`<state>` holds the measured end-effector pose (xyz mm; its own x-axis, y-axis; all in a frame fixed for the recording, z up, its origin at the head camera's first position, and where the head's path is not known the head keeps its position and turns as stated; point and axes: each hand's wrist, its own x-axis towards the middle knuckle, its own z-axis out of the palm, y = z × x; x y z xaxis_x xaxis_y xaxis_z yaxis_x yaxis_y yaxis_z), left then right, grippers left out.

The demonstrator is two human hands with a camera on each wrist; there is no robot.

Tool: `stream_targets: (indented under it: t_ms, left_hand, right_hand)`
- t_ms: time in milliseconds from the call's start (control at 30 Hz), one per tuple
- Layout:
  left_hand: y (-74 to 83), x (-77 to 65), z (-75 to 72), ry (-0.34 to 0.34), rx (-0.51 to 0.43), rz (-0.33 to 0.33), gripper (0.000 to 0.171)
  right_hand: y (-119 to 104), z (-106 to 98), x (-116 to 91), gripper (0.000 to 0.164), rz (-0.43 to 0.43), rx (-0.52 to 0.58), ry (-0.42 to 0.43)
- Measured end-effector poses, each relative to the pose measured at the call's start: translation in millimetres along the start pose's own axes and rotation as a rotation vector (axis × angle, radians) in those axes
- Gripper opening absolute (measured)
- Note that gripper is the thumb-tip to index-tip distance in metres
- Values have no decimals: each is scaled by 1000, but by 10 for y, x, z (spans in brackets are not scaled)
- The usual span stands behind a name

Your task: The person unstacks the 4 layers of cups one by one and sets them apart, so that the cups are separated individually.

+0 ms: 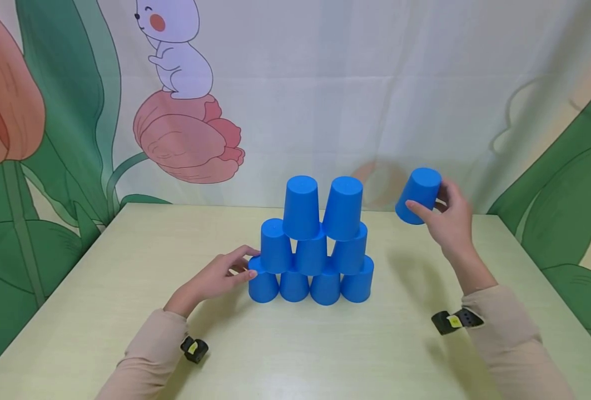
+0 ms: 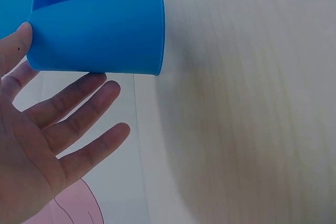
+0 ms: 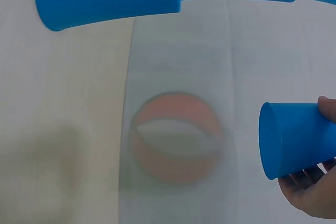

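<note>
Upside-down blue plastic cups form a stepped stack: several at the bottom, three above them, and two upper cups point(image 1: 301, 206) side by side on top. My left hand point(image 1: 217, 275) is at the leftmost bottom cup point(image 1: 263, 288), thumb and fingertips at its upper end. In the left wrist view, the other fingers point(image 2: 86, 108) stretch out loosely beside that cup point(image 2: 100, 35). Off to the right of the stack, my right hand point(image 1: 450, 219) grips another blue cup point(image 1: 419, 194) in the air, mouth down and slightly tilted, with the thumb in front and fingers behind.
The stack stands on a pale wooden table point(image 1: 125, 266). Behind the table's back edge hangs a printed curtain point(image 1: 325, 100) with flowers and a white animal. Each wrist wears a small black camera point(image 1: 194, 349) on a strap.
</note>
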<state>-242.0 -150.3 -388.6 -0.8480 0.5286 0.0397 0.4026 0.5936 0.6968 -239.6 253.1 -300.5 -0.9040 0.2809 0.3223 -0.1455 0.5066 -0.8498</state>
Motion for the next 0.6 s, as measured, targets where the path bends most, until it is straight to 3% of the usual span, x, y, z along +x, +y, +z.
stream_targets:
  t_ms: [300,600]
  left_hand:
    - [13,-8,-14,-2,-7,-3,42]
    - [-12,3,-8,-3,-14,-8,42]
  right_hand:
    - [196,41,34,75,49,-20,-1]
    - [1292,165,518,80,112,-31,31]
